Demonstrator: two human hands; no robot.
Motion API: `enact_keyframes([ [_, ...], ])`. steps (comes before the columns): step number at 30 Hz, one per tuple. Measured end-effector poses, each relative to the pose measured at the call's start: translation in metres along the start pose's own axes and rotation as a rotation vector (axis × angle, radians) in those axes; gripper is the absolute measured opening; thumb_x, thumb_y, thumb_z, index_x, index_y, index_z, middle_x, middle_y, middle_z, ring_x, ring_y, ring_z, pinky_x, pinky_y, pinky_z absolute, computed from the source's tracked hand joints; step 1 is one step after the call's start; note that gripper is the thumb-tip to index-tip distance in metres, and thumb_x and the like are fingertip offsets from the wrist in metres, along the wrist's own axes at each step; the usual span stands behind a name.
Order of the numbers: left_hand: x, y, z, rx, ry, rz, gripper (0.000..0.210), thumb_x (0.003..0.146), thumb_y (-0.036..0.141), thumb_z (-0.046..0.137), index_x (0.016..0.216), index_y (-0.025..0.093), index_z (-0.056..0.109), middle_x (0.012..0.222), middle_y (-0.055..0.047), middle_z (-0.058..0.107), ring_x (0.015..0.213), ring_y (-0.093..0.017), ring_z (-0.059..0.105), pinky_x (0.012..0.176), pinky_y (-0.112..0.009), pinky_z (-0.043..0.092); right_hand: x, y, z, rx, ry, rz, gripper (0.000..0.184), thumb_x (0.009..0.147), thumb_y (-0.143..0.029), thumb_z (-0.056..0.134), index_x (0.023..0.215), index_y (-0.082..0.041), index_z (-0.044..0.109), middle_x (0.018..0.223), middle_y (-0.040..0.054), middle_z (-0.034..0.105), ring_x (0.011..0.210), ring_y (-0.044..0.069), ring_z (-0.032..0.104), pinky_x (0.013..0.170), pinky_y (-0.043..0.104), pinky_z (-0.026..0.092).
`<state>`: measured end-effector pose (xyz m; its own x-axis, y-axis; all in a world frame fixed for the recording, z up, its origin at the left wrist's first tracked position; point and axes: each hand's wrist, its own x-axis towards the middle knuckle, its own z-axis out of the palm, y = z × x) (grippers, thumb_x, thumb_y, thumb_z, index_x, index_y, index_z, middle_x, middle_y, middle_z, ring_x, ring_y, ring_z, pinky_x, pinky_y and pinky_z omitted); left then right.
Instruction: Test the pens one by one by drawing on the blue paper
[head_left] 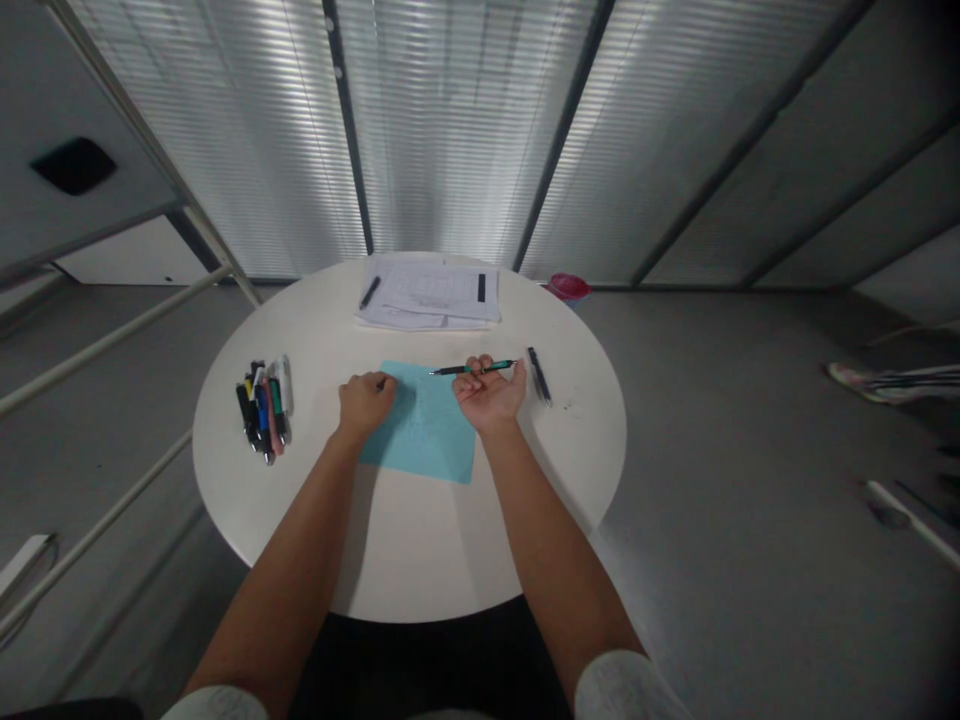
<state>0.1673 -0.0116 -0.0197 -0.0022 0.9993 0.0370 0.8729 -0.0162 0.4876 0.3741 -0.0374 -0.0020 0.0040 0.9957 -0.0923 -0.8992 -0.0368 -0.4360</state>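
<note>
My right hand [491, 393] is turned palm up, its fingers holding a slim black and green pen [454, 370] that lies crosswise over the fingertips. Below it, a light blue sheet of paper [424, 435] lies flat on the table. My left hand [364, 402] rests closed at the sheet's upper left edge. A small dark end shows between its thumb and forefinger; the rest is hidden in the fist. Just right of my right hand, a dark pen [538, 377] lies on the table.
The round white table [412, 540] carries a bunch of several pens and markers [262, 405] at the left. White printed papers [424, 290], with a black pen [370, 292] on them, lie at the far edge. Beyond stands a pink basket [568, 287].
</note>
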Motion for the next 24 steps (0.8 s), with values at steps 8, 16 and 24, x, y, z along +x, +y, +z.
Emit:
enact_keyframes([
  [8, 0.001, -0.002, 0.002, 0.043, 0.051, 0.04, 0.042, 0.087, 0.04, 0.04, 0.101, 0.022, 0.076, 0.102, -0.01, 0.073, 0.098, -0.029, 0.064, 0.085, -0.038, 0.042, 0.003, 0.001, 0.0, -0.039, -0.01, 0.068, 0.052, 0.085, -0.067, 0.028, 0.064, -0.021, 0.041, 0.062, -0.0027, 0.041, 0.045, 0.008, 0.029, 0.043, 0.022, 0.034],
  [16, 0.0, -0.002, 0.003, 0.056, 0.052, 0.042, 0.041, 0.087, 0.039, 0.039, 0.099, 0.024, 0.076, 0.1, -0.009, 0.074, 0.098, -0.029, 0.064, 0.087, -0.041, 0.042, 0.001, 0.004, 0.015, -0.232, 0.013, 0.011, 0.05, 0.083, -0.068, 0.049, 0.066, -0.021, 0.044, 0.053, -0.0078, 0.041, 0.037, 0.004, 0.02, 0.037, 0.019, 0.027],
  [24, -0.001, 0.001, 0.0, 0.057, 0.029, 0.029, 0.042, 0.088, 0.039, 0.038, 0.101, 0.023, 0.075, 0.102, -0.01, 0.074, 0.1, -0.028, 0.064, 0.089, -0.04, 0.042, 0.01, 0.01, 0.005, -0.397, 0.133, -0.09, 0.059, 0.085, -0.073, 0.035, 0.076, -0.019, 0.058, 0.068, 0.0029, 0.067, 0.041, 0.009, 0.047, 0.041, 0.024, 0.041],
])
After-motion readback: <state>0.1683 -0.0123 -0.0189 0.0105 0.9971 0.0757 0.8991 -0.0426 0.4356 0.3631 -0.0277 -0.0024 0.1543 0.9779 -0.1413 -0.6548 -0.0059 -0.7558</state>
